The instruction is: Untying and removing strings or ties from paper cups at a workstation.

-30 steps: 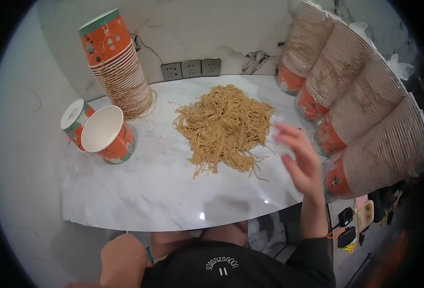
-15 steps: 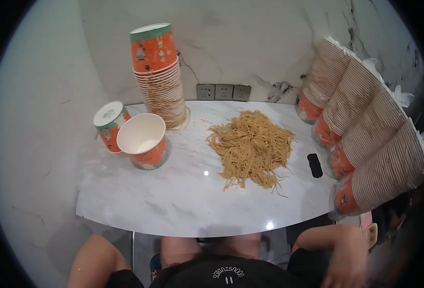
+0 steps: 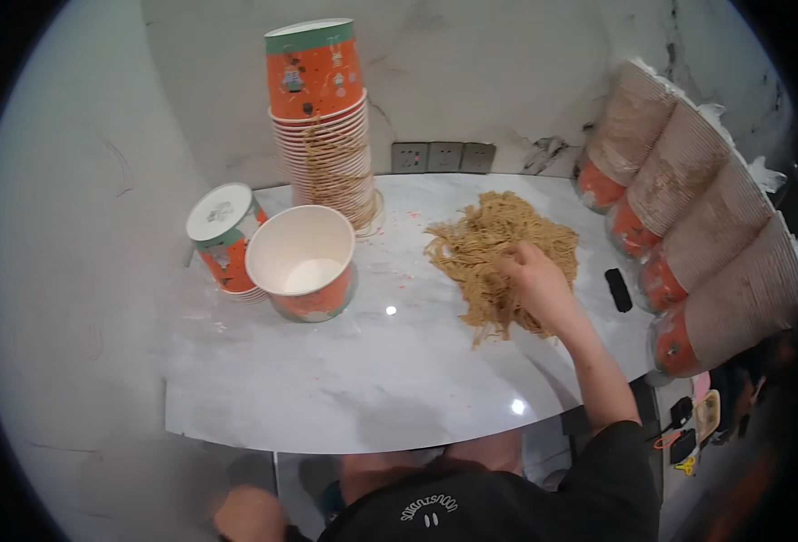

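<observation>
On the tabletop's (image 3: pixel 281 397) right half, a tan noodle heap (image 3: pixel 471 248) sits under the right hand (image 3: pixel 541 278), fingers bent, any grasp hidden. An open paper tub (image 3: pixel 313 305) stands mouth-up, probably for access; behind, nested tubs (image 3: pixel 318 77) sit rim-down, likely for steadiness.

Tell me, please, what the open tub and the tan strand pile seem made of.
The open tub seems smooth coated paperboard, judging by its pale inside and printed wall. The tan strand pile looks matte, perhaps yarn, from its thin, tangled strands.

The right hand (image 3: pixel 540 278) dips its fingers (image 3: pixel 513 260) into heaped tan strands (image 3: pixel 482 257).
</observation>
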### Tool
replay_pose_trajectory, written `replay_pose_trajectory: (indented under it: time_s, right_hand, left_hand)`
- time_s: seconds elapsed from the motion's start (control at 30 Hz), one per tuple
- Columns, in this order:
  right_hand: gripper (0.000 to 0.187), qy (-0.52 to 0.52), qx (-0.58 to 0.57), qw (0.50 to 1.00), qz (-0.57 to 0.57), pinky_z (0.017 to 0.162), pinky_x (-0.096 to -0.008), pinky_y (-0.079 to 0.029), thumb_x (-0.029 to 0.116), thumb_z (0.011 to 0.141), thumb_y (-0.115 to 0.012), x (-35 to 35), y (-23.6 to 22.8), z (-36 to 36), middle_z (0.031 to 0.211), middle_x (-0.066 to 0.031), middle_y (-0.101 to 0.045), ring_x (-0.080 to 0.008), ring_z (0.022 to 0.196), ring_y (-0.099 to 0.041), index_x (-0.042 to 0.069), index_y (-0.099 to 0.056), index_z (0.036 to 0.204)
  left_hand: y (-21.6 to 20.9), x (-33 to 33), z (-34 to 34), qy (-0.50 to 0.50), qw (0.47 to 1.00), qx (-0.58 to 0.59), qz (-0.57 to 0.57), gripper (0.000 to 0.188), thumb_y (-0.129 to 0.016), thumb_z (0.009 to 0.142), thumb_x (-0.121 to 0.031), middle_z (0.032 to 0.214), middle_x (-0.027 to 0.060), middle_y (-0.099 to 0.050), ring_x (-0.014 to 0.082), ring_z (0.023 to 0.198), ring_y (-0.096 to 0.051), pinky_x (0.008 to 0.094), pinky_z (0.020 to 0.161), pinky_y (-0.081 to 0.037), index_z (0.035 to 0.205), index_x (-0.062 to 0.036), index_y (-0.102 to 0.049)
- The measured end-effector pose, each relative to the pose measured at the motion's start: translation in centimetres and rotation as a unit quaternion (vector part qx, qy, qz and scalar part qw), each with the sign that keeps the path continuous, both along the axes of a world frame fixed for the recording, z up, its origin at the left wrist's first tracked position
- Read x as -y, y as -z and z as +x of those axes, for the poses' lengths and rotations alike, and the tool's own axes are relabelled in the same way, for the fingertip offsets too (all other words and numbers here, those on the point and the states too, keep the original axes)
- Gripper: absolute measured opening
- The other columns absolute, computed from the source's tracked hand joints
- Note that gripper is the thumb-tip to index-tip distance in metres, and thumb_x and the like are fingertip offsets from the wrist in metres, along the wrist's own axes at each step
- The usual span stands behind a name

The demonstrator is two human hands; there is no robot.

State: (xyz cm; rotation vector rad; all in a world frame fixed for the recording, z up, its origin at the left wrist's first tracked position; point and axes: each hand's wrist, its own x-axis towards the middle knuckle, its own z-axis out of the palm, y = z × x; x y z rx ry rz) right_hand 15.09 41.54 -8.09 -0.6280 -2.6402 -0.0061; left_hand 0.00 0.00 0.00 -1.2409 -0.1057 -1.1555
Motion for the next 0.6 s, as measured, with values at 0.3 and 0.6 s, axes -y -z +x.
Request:
replay_pose_trajectory:
  time_s: [0.3,0.6]
  right_hand:
    - [0.017,0.134,0.088,0.987,-0.008,0.097,-0.0447,-0.048,0.005,0.087,-0.057,-3.6,0.8,-2.1,0.121,-0.0258,-0.059,-0.0431,0.116,-0.057,-0.003,-0.063,0.101]
    - [0.074,-0.69,-0.124,0.678,-0.221,0.12,-0.0542,-0.02,0.055,0.092,-0.061,18.4,-2.4,-4.4,0.158,-0.0195,-0.035,-0.0394,0.149,-0.029,0.006,-0.05,0.145]
  left_hand:
    - [-2.3,-3.3,4.4,0.228,0.953,-0.054,0.193,0.027,-0.056,0.098,-0.03,0.1,-0.0016,-0.074,0.0179,0.092,-0.068,0.0461,0.081,-0.051,0.104,-0.0073,-0.07]
    - [-2.3,-5.0,8.3,0.247,0.947,-0.067,0.195,0.027,-0.057,0.098,-0.033,0.098,-0.0009,-0.073,0.0179,0.095,-0.065,0.0424,0.083,-0.049,0.106,-0.0101,-0.07]
